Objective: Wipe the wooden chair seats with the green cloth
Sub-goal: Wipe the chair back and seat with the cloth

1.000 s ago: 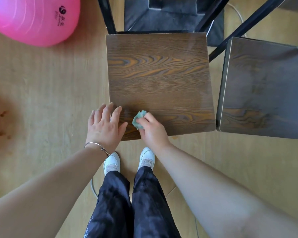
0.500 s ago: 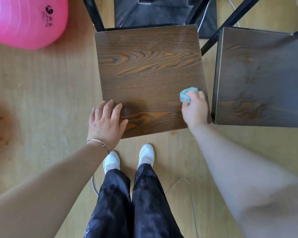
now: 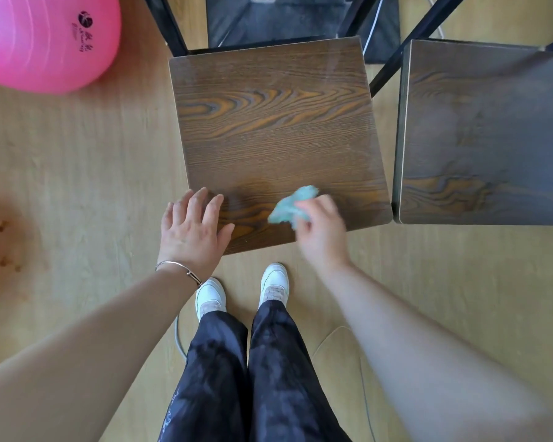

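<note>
A square wooden chair seat [image 3: 275, 122] with bold grain stands right in front of me. My right hand [image 3: 321, 226] grips a crumpled green cloth [image 3: 292, 204] and holds it against the seat near its front edge, blurred by motion. At the seat's front left corner my left hand [image 3: 193, 229] rests flat with straight fingers. A second, greyer wooden seat [image 3: 482, 132] stands just to the right, a narrow gap apart.
A big pink exercise ball [image 3: 42, 39] lies on the wooden floor at the upper left. Black metal chair legs [image 3: 393, 63] and a dark mat [image 3: 288, 17] are behind the seats. My white shoes [image 3: 273, 282] stand just short of the seat. A thin cable [image 3: 181, 339] runs along the floor.
My right hand has swept the cloth from the seat's right edge back toward the middle of the front edge. The left hand has stayed on the front left corner.
</note>
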A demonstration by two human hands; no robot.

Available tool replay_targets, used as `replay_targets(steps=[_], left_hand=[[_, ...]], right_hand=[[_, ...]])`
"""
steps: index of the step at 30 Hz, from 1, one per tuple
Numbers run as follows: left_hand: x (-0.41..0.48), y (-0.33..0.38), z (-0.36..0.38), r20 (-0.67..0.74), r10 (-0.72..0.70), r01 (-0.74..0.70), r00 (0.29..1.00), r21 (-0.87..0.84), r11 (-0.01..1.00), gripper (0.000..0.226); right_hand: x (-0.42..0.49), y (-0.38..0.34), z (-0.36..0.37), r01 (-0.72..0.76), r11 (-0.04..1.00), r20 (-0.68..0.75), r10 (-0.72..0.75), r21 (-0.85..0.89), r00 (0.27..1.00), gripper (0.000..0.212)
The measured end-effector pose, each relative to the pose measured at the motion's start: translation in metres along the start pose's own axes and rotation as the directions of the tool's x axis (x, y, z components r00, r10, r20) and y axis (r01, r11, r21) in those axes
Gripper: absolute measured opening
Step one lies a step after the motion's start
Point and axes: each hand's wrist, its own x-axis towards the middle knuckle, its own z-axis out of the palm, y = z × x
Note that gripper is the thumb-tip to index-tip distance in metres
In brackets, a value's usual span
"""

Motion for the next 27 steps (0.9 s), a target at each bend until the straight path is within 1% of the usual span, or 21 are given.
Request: replay_targets(steps=[2,3,5,6,7,9,13,15,18,20,23,25,27], left_hand=[[0.001,0.003,0.002,0.004,-0.006,0.006,1.0,-0.002,1.0,0.055],[0.001,0.004,0.002,0.006,-0.01,0.01,1.0,-0.008,1.0,0.055],[0.001,0.006,0.005,0.002,-0.011,0.012,1.0,-0.024,1.0,0.055],[0.001,0.007,0.006,-0.001,-0.01,0.01,1.0,-0.03,0.999,0.055],[0.0,0.007,0.007,-0.004,-0.009,0.009,1.0,-0.034,0.999,0.055],[0.0,0.007,0.007,-0.004,-0.008,0.008,1.0,-0.037,0.999,0.055],[-0.003,0.007,0.007,0.007,0.002,-0.002,1.0,-0.028,1.0,0.055],[-0.003,0.008,0.006,0.014,0.006,-0.005,1.0,-0.019,1.0,0.056],[-0.003,0.009,0.003,0.026,0.01,-0.01,1.0,0.0,1.0,0.056],[-0.003,0.009,0.002,0.029,0.02,-0.021,0.999,0.012,1.0,0.056],[0.0,0.011,0.001,0.019,0.04,-0.04,0.999,0.019,0.999,0.056],[0.002,0.013,0.001,0.018,0.044,-0.045,0.999,0.014,0.999,0.056],[0.005,0.017,0.002,0.009,0.053,-0.053,0.999,0.004,0.999,0.056]], right_hand=[[0.013,0.04,-0.035,-0.125,0.987,-0.164,0.108,-0.098,0.981,0.023],[0.018,0.059,-0.05,-0.191,0.972,-0.203,0.16,-0.139,0.966,0.023],[0.02,0.086,-0.065,-0.327,0.926,-0.203,0.29,-0.187,0.935,0.021],[0.018,0.091,-0.065,-0.371,0.906,-0.185,0.336,-0.203,0.923,0.019],[0.015,0.09,-0.06,-0.385,0.899,-0.169,0.354,-0.211,0.92,0.017],[0.01,0.075,-0.045,-0.36,0.912,-0.149,0.335,-0.196,0.93,0.015],[-0.006,0.026,-0.002,-0.207,0.967,-0.075,0.198,-0.146,0.977,0.018],[-0.014,0.003,0.016,-0.159,0.98,-0.02,0.158,-0.12,0.987,0.017],[-0.017,-0.013,0.025,-0.16,0.985,0.041,0.163,-0.059,0.986,0.019],[-0.014,-0.008,0.015,-0.199,0.98,0.009,0.199,-0.001,0.98,0.021],[-0.009,0.018,-0.021,-0.267,0.964,-0.115,0.267,0.022,0.957,0.023],[-0.007,0.047,-0.049,-0.34,0.94,-0.214,0.334,0.008,0.918,0.025],[-0.007,0.072,-0.071,-0.435,0.9,-0.265,0.421,0.003,0.868,0.026]])
